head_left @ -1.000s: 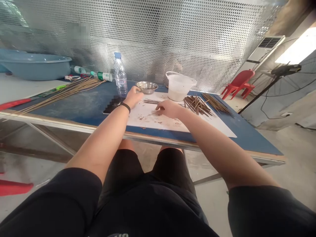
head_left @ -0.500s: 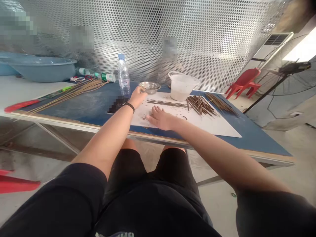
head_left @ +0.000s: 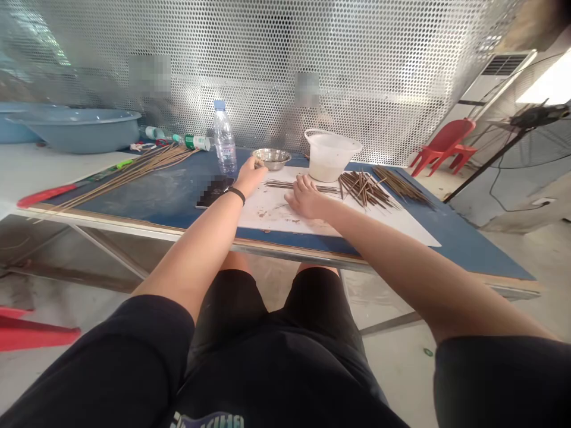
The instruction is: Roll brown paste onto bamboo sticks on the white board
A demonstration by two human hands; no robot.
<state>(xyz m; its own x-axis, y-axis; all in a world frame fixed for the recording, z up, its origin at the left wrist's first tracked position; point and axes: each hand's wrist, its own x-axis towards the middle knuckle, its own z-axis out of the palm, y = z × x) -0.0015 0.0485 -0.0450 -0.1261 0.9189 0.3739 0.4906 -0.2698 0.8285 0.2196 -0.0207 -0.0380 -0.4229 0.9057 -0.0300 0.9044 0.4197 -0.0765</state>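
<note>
My left hand (head_left: 252, 173), with a dark band on its wrist, is at the near left rim of a shiny metal bowl (head_left: 271, 158). Its fingers are pinched together, and whatever is between them is too small to make out. Palm down on a white board (head_left: 272, 221), my right hand (head_left: 307, 197) lies with its fingers stretched forward. A faint thin strand pokes out left of that hand; the rest is hidden under the palm. Just beyond the fingers lies a row of thin brown sticks (head_left: 279, 185). Brown smears and crumbs mark the board.
A white plastic bucket (head_left: 332, 156) stands behind the board, beside a heap of brown sticks (head_left: 366, 189) and another bundle (head_left: 401, 185). On the left are a water bottle (head_left: 224, 139), a dark phone-like slab (head_left: 214, 191), long tan canes (head_left: 129, 172) and a blue basin (head_left: 89, 131).
My right hand has slid forward and a little right across the board, uncovering brown smears and a thin strand. My left hand has stayed almost in place by the bowl.
</note>
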